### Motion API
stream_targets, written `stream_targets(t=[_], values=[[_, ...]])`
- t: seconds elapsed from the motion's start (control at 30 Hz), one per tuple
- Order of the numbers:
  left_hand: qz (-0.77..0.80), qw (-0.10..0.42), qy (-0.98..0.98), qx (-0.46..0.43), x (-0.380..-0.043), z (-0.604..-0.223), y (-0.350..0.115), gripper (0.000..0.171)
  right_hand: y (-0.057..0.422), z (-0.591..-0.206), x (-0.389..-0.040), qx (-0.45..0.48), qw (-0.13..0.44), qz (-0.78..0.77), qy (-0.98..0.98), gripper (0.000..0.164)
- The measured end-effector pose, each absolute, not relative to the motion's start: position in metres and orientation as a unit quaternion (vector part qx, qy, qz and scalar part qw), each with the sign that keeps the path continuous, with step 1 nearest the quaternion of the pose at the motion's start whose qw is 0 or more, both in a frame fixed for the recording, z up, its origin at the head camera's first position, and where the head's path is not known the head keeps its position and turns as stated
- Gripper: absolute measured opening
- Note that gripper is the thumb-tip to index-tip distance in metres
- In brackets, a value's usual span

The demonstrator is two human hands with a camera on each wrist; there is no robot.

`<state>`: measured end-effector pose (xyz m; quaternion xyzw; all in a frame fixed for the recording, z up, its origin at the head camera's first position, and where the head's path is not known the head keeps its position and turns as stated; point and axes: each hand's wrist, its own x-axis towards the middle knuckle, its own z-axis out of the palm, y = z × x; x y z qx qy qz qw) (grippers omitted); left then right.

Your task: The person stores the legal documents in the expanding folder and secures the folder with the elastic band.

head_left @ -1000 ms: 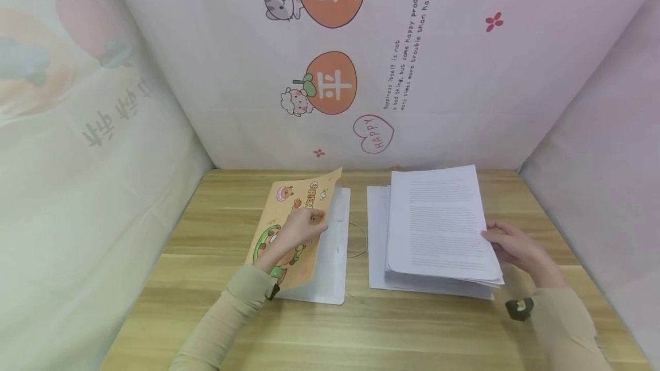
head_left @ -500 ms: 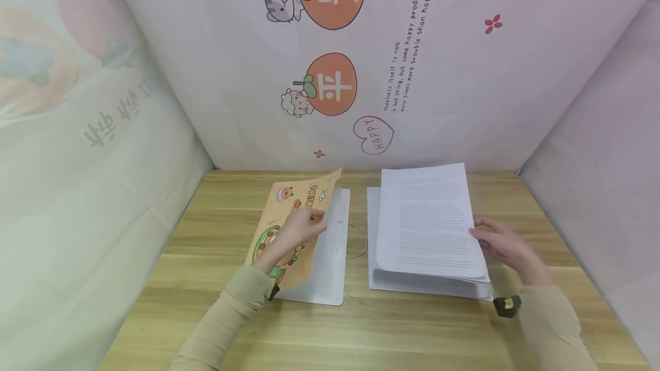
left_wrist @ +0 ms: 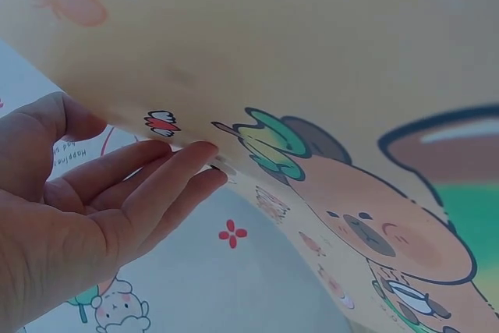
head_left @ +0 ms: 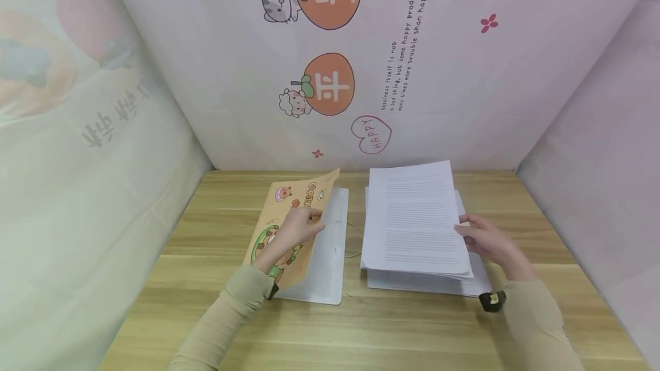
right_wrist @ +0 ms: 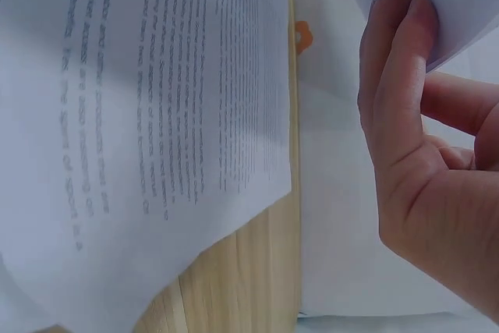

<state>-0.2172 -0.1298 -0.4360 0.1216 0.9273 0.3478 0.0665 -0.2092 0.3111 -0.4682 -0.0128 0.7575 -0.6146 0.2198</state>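
Note:
An orange cartoon folder [head_left: 278, 216] lies at the table's left, its cover lifted and its pale inside [head_left: 330, 268] showing. My left hand [head_left: 298, 228] pinches the cover's free edge; in the left wrist view the thumb and fingers of that hand [left_wrist: 101, 200] lie on either side of it. To the right, my right hand [head_left: 487, 240] pinches several printed sheets [head_left: 412, 216] by their right edge, tilted above more paper [head_left: 479, 279] on the table. In the right wrist view, thumb and fingertips of the right hand [right_wrist: 421, 130] hold the sheets' edge, with printed paper [right_wrist: 156, 115] below.
A thin elastic loop [head_left: 354, 239] lies between the folder and the papers. White printed cloth [head_left: 438, 102] stands behind the wooden table [head_left: 392, 331], with cloth walls at both sides.
My right hand has moved left with the sheets, which now reach past the lower paper's left edge and uncover its right side. My left hand and the lifted cover have stayed put.

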Motion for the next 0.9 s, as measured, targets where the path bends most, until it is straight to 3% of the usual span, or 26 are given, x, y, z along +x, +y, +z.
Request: stream_targets(t=[0.33,0.6,0.9], values=[[0.355,0.059,0.925,0.124,-0.218,-0.439,-0.133,0.041,0.298,-0.465,-0.212,-0.007,0.221,-0.603,0.767,0.031],[0.36,0.054,0.922,0.132,-0.217,-0.437,-0.135,0.041,0.288,-0.468,-0.212,-0.023,0.226,-0.63,0.742,0.019],[0.361,0.055,0.92,0.143,-0.218,-0.435,-0.135,0.041,0.274,-0.469,-0.213,-0.012,0.23,-0.605,0.762,0.036]])
